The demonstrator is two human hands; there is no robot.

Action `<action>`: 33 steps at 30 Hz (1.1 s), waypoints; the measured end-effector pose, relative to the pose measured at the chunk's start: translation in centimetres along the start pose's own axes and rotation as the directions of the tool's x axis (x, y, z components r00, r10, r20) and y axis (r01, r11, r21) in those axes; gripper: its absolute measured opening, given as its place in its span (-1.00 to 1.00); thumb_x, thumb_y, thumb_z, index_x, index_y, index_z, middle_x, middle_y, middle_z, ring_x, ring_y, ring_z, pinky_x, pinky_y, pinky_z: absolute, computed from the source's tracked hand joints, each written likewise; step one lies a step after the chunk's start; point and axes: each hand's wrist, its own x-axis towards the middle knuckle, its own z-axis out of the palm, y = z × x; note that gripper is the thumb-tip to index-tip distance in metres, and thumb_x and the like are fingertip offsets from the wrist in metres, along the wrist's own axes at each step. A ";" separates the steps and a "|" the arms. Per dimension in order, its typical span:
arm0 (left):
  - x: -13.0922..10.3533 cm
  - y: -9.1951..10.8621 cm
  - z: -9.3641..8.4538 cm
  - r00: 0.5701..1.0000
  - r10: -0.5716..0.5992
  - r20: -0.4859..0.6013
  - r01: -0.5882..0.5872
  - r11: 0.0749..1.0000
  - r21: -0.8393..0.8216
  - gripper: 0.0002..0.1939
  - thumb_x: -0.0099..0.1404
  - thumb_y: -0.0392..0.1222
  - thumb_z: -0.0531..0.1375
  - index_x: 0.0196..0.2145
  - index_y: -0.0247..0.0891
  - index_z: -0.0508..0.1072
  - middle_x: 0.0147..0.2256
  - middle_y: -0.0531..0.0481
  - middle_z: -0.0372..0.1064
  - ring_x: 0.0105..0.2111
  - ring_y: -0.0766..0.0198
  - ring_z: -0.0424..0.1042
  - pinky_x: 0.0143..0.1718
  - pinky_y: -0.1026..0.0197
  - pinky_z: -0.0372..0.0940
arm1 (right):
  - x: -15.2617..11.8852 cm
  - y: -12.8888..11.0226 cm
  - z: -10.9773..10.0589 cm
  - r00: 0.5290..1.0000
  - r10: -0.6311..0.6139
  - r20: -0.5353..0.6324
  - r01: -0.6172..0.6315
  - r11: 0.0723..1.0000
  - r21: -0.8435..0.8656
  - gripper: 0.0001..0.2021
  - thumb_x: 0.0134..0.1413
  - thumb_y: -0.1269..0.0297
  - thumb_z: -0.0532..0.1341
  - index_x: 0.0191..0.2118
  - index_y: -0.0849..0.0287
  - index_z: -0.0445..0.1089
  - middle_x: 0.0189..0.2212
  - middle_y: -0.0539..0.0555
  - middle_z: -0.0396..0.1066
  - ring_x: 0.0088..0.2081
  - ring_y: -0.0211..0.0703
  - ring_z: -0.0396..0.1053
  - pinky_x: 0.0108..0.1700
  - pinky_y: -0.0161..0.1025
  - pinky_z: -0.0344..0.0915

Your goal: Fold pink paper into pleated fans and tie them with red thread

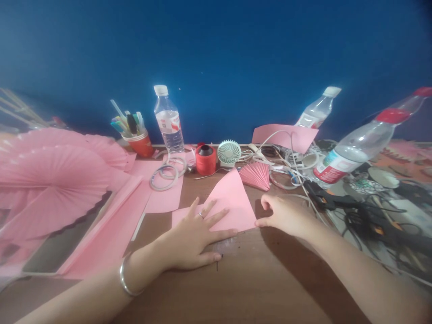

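Note:
My left hand (202, 229) lies flat with fingers spread on a sheet of pink paper (238, 198), pressing it to the table. The sheet looks folded over at a slant, with a raised point at the top and a corner at the right. My right hand (280, 216) is at that right corner. Its thumb tip touches the corner or the table beside it, and the index finger curls above with a gap between them. The other right fingers are mostly hidden. A small pleated pink paper fan (255, 175) lies just beyond my right hand.
Large pink paper fans (54, 180) and sheets pile up at left. Behind stand a cup of pens (140, 143), a water bottle (168, 121), a red container (205, 159) and a small fan (229, 153). Cables, a black glue gun (330, 198) and bottles (354, 150) crowd the right.

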 end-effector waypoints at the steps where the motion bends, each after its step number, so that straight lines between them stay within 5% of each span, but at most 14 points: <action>1: 0.0 0.0 0.0 1.000 0.002 -0.003 -0.002 1.000 -0.001 -0.38 0.20 0.08 0.03 0.18 0.16 -0.12 0.25 0.00 -0.32 0.20 -0.23 -0.37 0.02 -0.44 -0.33 | -0.1 0.0 -0.2 1.000 -0.023 -0.006 0.023 0.999 0.046 -0.65 -0.33 0.02 0.30 -0.50 0.10 0.18 -0.64 -0.10 0.24 -0.61 -0.26 0.16 -0.56 -0.35 -0.12; 4: -0.1 -0.1 0.2 1.000 0.001 -0.014 -0.001 1.000 0.003 -0.39 0.20 0.09 0.04 0.17 0.14 -0.07 0.25 0.00 -0.32 0.20 -0.22 -0.37 0.04 -0.42 -0.32 | -0.5 -1.1 -0.2 0.985 -0.087 -0.148 0.138 0.911 0.390 -0.73 -0.08 0.09 0.17 -0.53 0.12 0.10 -0.63 -0.10 0.15 -0.59 -0.30 0.11 -0.53 -0.35 -0.04; 8: 0.3 -0.1 0.5 1.000 0.017 -0.011 -0.017 0.999 0.028 -0.37 0.18 0.12 0.04 0.17 0.11 -0.06 0.25 -0.04 -0.28 0.20 -0.24 -0.34 0.02 -0.44 -0.31 | -0.8 -4.2 1.2 0.951 -0.221 -0.217 0.295 0.432 0.852 -0.62 0.13 -0.03 -0.11 -0.56 0.11 0.01 -0.65 -0.10 0.01 -0.60 -0.30 0.04 -0.53 -0.33 0.03; 10: 0.6 0.0 0.5 1.000 0.020 -0.019 -0.020 0.999 0.038 -0.34 0.17 0.12 0.05 0.18 0.11 -0.10 0.24 -0.08 -0.25 0.19 -0.24 -0.31 0.01 -0.45 -0.31 | -0.3 -5.5 2.3 0.916 -0.375 -0.142 0.278 0.339 0.899 -0.56 0.11 -0.10 -0.11 -0.60 0.13 0.03 -0.66 -0.09 0.01 -0.62 -0.31 0.00 -0.54 -0.32 0.01; 15: -1.1 0.0 -0.1 1.000 0.021 -0.004 -0.021 0.999 0.031 -0.37 0.21 0.09 0.01 0.19 0.04 -0.11 0.23 -0.07 -0.20 0.20 -0.14 -0.24 0.06 -0.39 -0.35 | 1.5 -6.4 4.4 0.936 -0.334 -0.115 0.226 0.315 0.922 -0.57 0.11 -0.03 -0.03 -0.62 0.15 0.02 -0.72 -0.14 -0.10 -0.66 -0.38 -0.13 -0.60 -0.36 -0.13; 21: -8.6 -0.1 -0.9 0.991 -0.101 0.083 0.098 0.995 0.035 -0.40 0.27 -0.10 -0.03 0.21 -0.02 -0.19 0.23 0.03 -0.16 0.21 0.07 -0.18 0.16 -0.18 -0.38 | 1.7 -5.9 5.0 0.933 -0.345 -0.102 0.209 0.290 0.934 -0.60 0.13 0.04 -0.02 -0.62 0.15 -0.02 -0.69 -0.15 -0.14 -0.65 -0.39 -0.15 -0.61 -0.36 -0.20; 25: -11.6 0.5 -1.0 0.981 -0.192 0.015 0.192 0.980 0.049 -0.42 0.24 -0.22 -0.01 0.20 -0.06 -0.08 0.17 0.05 0.02 0.19 0.12 -0.10 0.18 -0.12 -0.28 | 1.6 -6.0 5.0 0.927 -0.362 -0.097 0.217 0.308 0.926 -0.62 0.12 0.05 -0.01 -0.60 0.15 -0.01 -0.68 -0.15 -0.12 -0.65 -0.39 -0.15 -0.60 -0.36 -0.20; 29: -10.6 1.0 -0.7 0.967 -0.230 -0.109 0.234 0.972 0.020 -0.67 0.24 -0.32 -0.03 -0.07 -0.13 0.34 0.01 0.06 0.28 0.12 0.17 0.08 0.17 -0.02 -0.13 | 1.6 -6.2 4.8 0.921 -0.375 -0.105 0.230 0.307 0.923 -0.64 0.11 0.08 0.01 -0.60 0.15 -0.02 -0.69 -0.15 -0.11 -0.64 -0.38 -0.14 -0.59 -0.36 -0.17; 33: -7.2 1.2 -0.4 0.905 -0.347 -0.246 0.348 0.937 -0.042 -0.77 0.19 -0.13 0.10 -0.18 -0.21 0.34 -0.05 -0.05 0.28 -0.01 0.13 0.21 -0.03 0.10 0.19 | 1.2 -6.6 4.4 0.910 -0.386 -0.151 0.307 0.382 0.872 -0.68 0.10 0.15 0.03 -0.59 0.15 0.00 -0.67 -0.14 -0.07 -0.61 -0.37 -0.08 -0.55 -0.37 -0.07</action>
